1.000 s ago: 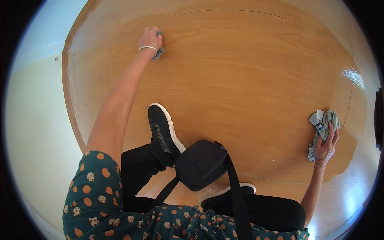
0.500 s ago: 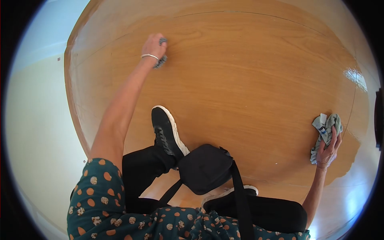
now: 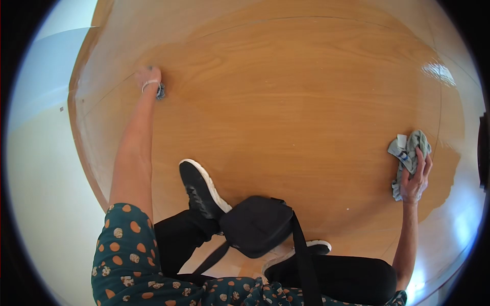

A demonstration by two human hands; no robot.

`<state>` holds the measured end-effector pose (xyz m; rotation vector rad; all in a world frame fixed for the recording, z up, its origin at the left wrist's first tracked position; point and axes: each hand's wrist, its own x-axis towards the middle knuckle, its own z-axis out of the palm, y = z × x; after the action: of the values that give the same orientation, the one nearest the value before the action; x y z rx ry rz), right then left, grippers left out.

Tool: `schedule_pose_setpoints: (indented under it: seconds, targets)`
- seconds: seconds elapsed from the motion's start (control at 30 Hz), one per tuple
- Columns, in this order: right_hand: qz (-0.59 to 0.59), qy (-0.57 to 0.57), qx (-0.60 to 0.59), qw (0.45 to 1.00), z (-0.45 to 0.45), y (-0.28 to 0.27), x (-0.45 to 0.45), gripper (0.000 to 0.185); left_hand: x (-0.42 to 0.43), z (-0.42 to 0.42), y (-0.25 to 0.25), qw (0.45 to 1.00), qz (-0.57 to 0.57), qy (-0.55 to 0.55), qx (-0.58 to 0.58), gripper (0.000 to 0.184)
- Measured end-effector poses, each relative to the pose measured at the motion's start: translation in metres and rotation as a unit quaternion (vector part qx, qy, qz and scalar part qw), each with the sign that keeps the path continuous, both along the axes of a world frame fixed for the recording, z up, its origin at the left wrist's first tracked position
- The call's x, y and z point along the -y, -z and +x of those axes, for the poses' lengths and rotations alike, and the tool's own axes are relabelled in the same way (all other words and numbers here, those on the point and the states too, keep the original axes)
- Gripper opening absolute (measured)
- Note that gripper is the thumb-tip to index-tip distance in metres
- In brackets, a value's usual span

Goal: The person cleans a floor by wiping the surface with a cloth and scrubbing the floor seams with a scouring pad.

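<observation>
My left hand (image 3: 147, 76) is closed on a dark grey, crinkled scouring pad (image 3: 161, 92), pressed to the wood-look floor (image 3: 286, 122) at the upper left. Part of the pad sticks out beside the wrist, which wears a pale bracelet; the fingers hide the rest. At the right, my right hand (image 3: 417, 184) holds a bunched grey-green cloth (image 3: 419, 142) against the floor, its fingers curled over it. A white label with a blue mark (image 3: 402, 153) shows on the cloth.
A pale wall (image 3: 41, 173) and brown skirting board (image 3: 74, 107) run along the left. Wet, shiny patches (image 3: 439, 73) lie at the right. My black shoe (image 3: 196, 186) and a black bag (image 3: 256, 226) are in front of me. A dark object (image 3: 482, 153) stands at the far right edge.
My left hand has moved left and slightly down across the floor with the scouring pad. The right hand keeps the cloth in about the same place; the view has shifted a little.
</observation>
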<state>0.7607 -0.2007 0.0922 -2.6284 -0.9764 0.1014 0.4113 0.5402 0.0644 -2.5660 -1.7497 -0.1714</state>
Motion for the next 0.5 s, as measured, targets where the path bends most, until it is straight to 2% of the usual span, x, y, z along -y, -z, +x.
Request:
schedule_pose_setpoints:
  seconds: [0.07, 0.13, 0.2, 0.23, 0.27, 0.3, 0.33, 0.43, 0.47, 0.5]
  targets:
    - [-0.012, -0.001, 0.003, 1.0, 0.001, -0.003, 0.0, 0.066, 0.007, 0.018, -0.01, 0.997, -0.007, -0.082, -0.006, 0.038]
    - [-0.011, -0.004, 0.008, 1.0, -0.001, -0.003, -0.004, 0.066, 0.052, 0.1, -0.024, 0.992, -0.101, 0.043, 0.054, 0.022]
    - [-0.006, -0.001, 0.016, 1.0, -0.003, -0.004, -0.006, 0.066, 0.145, 0.186, -0.034, 0.95, -0.128, 0.225, 0.176, 0.014]
    - [-0.006, -0.005, 0.021, 1.0, -0.002, -0.005, -0.006, 0.066, 0.187, 0.224, -0.04, 0.933, -0.158, 0.297, 0.129, 0.011]
    - [-0.004, -0.009, 0.028, 1.0, -0.001, -0.005, -0.007, 0.066, 0.233, 0.254, -0.037, 0.882, -0.114, 0.397, 0.227, 0.011]
    - [-0.003, -0.014, 0.034, 0.999, 0.0, -0.006, -0.009, 0.066, 0.271, 0.285, -0.033, 0.867, -0.119, 0.445, 0.192, 0.01]
    - [-0.004, -0.018, 0.037, 0.999, -0.001, -0.007, -0.009, 0.066, 0.309, 0.315, -0.002, 0.835, -0.047, 0.493, 0.24, 0.013]
    - [0.005, -0.024, 0.038, 0.999, -0.004, -0.008, -0.012, 0.066, 0.384, 0.361, -0.023, 0.861, -0.089, 0.485, 0.126, 0.015]
    - [0.011, -0.026, 0.04, 0.999, -0.004, -0.008, -0.012, 0.066, 0.383, 0.361, -0.023, 0.861, -0.063, 0.492, 0.112, 0.016]
    - [0.016, -0.023, 0.042, 0.999, -0.005, -0.009, -0.01, 0.065, 0.372, 0.354, -0.02, 0.849, -0.075, 0.502, 0.149, 0.016]
